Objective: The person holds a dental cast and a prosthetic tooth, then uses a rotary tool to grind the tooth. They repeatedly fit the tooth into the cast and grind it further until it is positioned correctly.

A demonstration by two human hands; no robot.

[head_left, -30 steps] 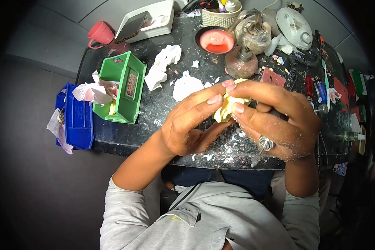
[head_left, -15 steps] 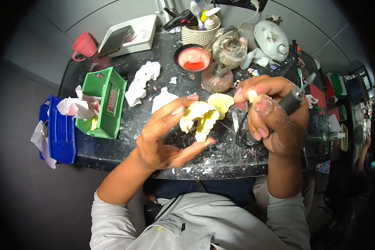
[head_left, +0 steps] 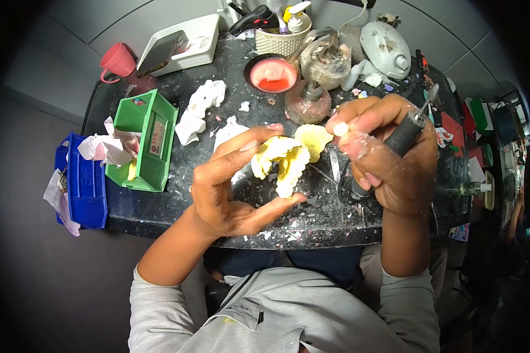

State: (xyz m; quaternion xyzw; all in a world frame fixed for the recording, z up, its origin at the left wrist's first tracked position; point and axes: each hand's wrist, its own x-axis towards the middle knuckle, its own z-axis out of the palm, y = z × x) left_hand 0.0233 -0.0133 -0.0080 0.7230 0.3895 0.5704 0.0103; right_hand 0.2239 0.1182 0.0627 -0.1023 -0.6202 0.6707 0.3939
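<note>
Between the fingers and thumb of my left hand (head_left: 227, 191) is a yellow dental cast (head_left: 288, 167), its curved ridge facing me. A flatter yellow piece (head_left: 314, 141) shows just right of it, touching or overlapping its upper edge. My right hand (head_left: 394, 150) pinches a small whitish piece (head_left: 340, 129) between thumb and fingertips, close to the flatter yellow piece. The same hand also cradles a black rotary handpiece (head_left: 405, 134), its thin metal tip pointing up and away. White dust covers the right fingers.
A green bin (head_left: 163, 126) and a blue bin (head_left: 88, 188) stand at the left. Behind are a pink mug (head_left: 118, 60), a white tray (head_left: 209, 34), a bowl of red liquid (head_left: 275, 86) and a glass burner (head_left: 307, 110). Crumpled tissue (head_left: 189, 126) lies left of the hands.
The small whitish piece has moved slightly left and up with my right fingertips and is turned differently. The handpiece tip has tilted slightly. My left hand keeps its hold on the cast.
</note>
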